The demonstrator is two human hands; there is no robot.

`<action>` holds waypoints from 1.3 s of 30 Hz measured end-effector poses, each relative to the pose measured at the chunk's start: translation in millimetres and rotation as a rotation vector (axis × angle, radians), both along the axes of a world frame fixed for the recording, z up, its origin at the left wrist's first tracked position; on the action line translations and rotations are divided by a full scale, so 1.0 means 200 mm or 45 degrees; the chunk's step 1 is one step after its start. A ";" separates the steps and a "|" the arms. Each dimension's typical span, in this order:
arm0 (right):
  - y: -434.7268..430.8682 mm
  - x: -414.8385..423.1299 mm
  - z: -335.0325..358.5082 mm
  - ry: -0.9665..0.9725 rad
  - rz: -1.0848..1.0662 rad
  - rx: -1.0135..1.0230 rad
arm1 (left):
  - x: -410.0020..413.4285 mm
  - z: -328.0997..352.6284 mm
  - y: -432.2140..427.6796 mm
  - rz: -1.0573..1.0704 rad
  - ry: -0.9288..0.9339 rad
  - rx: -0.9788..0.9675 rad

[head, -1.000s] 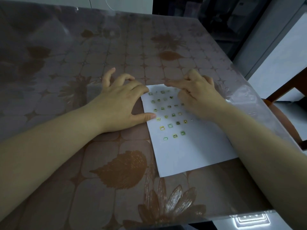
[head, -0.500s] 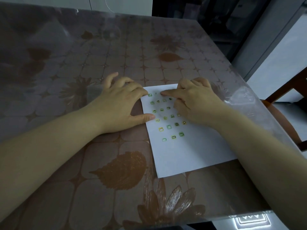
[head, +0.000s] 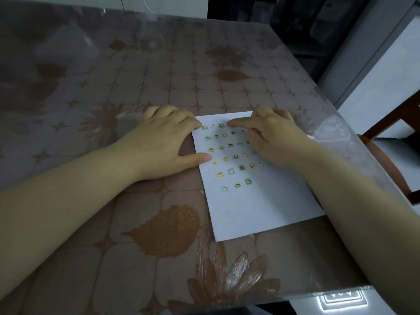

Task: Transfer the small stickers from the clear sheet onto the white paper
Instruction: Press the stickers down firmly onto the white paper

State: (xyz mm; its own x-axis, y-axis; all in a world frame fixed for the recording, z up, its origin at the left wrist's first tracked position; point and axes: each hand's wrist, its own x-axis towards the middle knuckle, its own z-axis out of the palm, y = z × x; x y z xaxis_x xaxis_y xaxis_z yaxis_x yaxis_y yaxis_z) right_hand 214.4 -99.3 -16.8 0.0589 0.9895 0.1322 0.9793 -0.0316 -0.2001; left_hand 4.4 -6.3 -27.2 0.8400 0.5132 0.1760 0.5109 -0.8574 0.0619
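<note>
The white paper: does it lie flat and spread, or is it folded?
Flat and spread. The white paper shows no fold, its near corners lie on the table, and the left hand rests on its edge.

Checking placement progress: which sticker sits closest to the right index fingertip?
The green sticker in the top row, just beside the right hand's index finger. The other top-row stickers lie nearer the left hand; the rest sit lower on the white paper.
</note>
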 end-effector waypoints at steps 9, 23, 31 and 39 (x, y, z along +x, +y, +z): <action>0.00 0.05 0.03 -0.014 -0.127 0.079 | 0.00 0.00 0.00 0.014 0.012 0.014; -0.01 0.05 0.01 0.127 -0.113 -0.086 | 0.00 0.00 -0.01 0.023 0.024 0.014; -0.02 0.10 0.02 0.125 -0.186 -0.008 | 0.00 0.00 -0.02 0.038 0.018 0.019; -0.02 0.11 0.01 0.110 -0.195 0.066 | 0.00 -0.01 -0.02 0.036 -0.003 0.020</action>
